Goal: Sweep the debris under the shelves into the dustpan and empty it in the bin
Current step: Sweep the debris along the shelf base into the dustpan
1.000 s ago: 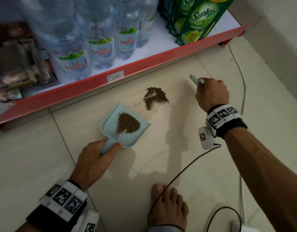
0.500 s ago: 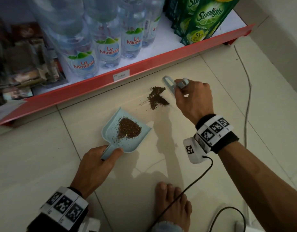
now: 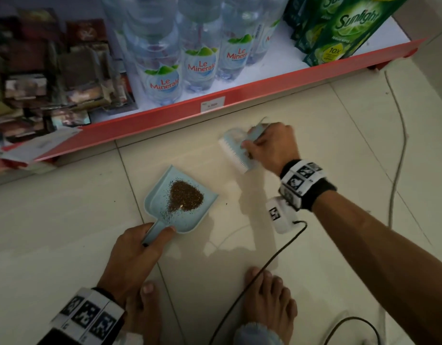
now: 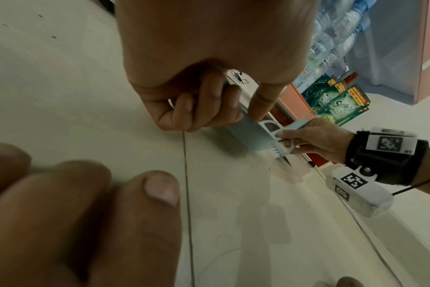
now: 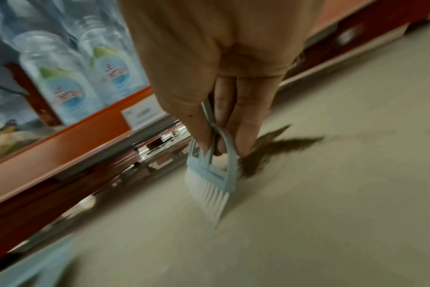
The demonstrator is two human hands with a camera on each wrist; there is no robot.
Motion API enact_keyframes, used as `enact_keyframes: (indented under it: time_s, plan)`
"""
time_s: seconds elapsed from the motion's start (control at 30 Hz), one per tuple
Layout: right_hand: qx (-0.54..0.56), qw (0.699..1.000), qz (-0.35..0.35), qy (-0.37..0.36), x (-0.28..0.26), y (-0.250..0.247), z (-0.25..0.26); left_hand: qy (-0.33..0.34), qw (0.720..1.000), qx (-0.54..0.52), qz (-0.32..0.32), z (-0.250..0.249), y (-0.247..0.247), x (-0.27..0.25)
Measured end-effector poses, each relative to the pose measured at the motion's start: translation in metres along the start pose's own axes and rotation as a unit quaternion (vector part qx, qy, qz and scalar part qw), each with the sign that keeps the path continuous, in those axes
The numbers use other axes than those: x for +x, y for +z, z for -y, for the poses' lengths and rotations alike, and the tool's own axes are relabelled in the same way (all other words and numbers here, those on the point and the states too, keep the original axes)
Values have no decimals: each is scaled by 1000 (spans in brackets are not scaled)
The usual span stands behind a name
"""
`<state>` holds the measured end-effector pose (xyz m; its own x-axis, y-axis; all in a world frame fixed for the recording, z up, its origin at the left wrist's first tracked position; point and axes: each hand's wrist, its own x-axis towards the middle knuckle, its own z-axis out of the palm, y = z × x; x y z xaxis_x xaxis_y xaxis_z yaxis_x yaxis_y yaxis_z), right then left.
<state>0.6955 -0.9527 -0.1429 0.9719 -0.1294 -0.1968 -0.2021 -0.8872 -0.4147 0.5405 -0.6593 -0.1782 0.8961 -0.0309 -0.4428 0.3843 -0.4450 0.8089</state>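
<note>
A light-blue dustpan [image 3: 160,195] lies on the tiled floor with a heap of brown debris [image 3: 186,197] in it. My left hand [image 3: 137,255] grips its handle, thumb on top; the left wrist view shows the fingers curled round the handle [image 4: 209,108]. My right hand [image 3: 272,145] holds a small blue brush [image 3: 236,153] with white bristles, up and right of the pan's mouth and apart from it. In the right wrist view, loose brown debris [image 5: 270,149] lies on the floor beside the brush [image 5: 209,174]. The head view hides that loose debris behind brush and hand.
A red shelf edge [image 3: 215,108] runs just behind the brush, with water bottles [image 3: 200,58], green Sunlight pouches [image 3: 344,28] and dark packets [image 3: 53,78] on it. My bare feet [image 3: 269,300] and a black cable [image 3: 264,277] lie below the pan. A grey cable [image 3: 399,150] runs at right.
My right hand has swung left with the brush, from right of the loose pile to over it, nearer the dustpan. The pile has gone out of sight. Left hand and dustpan stayed put.
</note>
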Motion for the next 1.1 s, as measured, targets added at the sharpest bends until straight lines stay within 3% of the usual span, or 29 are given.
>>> enact_keyframes:
  time_s: [0.07,0.13,0.23,0.3,0.43,0.57,0.67,0.77,0.87,0.97,1.1]
  plan:
    - [-47,998,-33,7,6,-19,-13,8,1000,0,4,-1,-1,1]
    - [40,998,-42,-5,2,-29,-18,15,1000,4,7,-3,-1,2]
    - [248,968,37,24,-26,-17,-4,24,999,26,1,-3,-4,5]
    - [268,957,107,17,-44,2,2,32,998,53,-7,0,-6,6]
    - [259,953,156,19,-63,27,1,33,997,72,-11,11,-16,2]
    - [58,995,68,-39,-51,15,-12,24,994,100,-21,19,-19,2]
    - [-81,996,-6,-30,-30,-6,-18,30,993,107,-31,18,-16,7]
    - [0,997,-54,-60,-28,-9,-3,42,995,89,-34,15,-14,9]
    - [168,984,21,-60,-42,11,29,60,994,80,-33,12,-14,6]
    - [126,987,80,-65,-42,31,33,53,993,99,-31,13,-15,6]
    - [88,996,26,-2,-22,16,0,44,995,91,-19,8,-14,5]
